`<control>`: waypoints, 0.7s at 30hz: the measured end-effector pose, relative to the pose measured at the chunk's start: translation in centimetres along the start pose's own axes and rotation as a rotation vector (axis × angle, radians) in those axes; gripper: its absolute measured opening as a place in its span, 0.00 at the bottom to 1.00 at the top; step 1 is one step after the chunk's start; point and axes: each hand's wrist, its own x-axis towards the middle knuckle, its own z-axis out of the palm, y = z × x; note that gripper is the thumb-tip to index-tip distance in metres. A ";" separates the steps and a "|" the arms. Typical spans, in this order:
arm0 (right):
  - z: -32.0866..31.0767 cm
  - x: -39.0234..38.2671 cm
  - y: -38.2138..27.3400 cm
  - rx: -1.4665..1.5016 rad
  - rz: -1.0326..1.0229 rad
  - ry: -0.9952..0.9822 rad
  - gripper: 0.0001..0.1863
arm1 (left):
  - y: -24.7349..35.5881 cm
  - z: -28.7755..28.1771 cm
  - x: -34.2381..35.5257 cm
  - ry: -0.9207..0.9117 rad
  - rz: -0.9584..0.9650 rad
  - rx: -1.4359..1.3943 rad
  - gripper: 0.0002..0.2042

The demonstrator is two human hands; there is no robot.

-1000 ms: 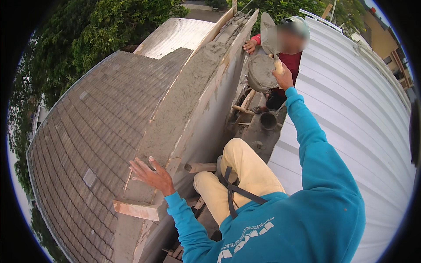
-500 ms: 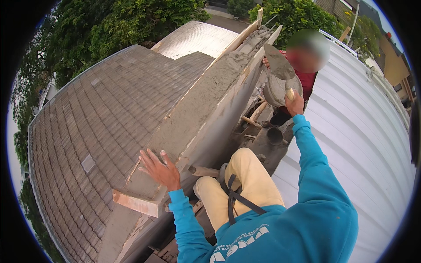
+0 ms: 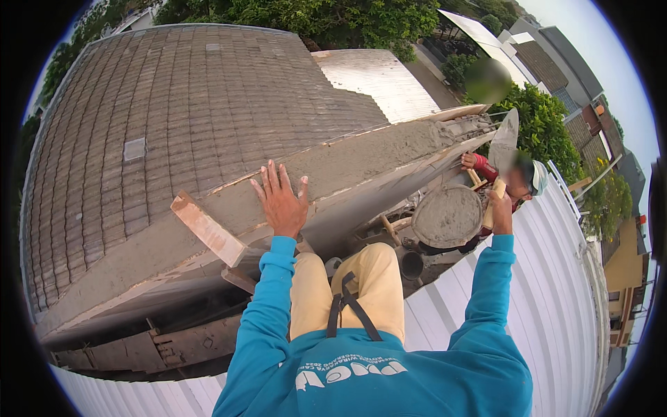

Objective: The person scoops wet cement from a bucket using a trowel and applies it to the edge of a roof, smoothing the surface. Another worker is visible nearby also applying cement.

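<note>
- Where the mortar-covered ridge (image 3: 333,174) runs, long axis eight to two o'clock, left hand (image 3: 281,201) flat on it, fingers spread.
- At three o'clock, right hand (image 3: 497,208) gripping the mortar pan (image 3: 448,217) rim.

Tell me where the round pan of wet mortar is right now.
In the head view the mortar pan sits right of centre, beside the person's raised right hand, in front of a co-worker's red sleeve, below the mortar-topped wall.
</note>
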 end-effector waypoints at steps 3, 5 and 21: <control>-1.4 -3.2 -6.3 0.058 0.037 -0.060 0.14 | -0.5 -0.3 -0.3 0.044 -0.015 -0.011 0.31; -1.1 -5.8 -10.6 0.105 0.006 -0.079 0.14 | -0.4 -0.5 -0.7 0.053 -0.026 -0.016 0.30; 10.1 -15.9 -36.8 -0.482 -0.695 -0.290 0.25 | -0.2 0.1 -0.4 0.052 -0.124 -0.104 0.29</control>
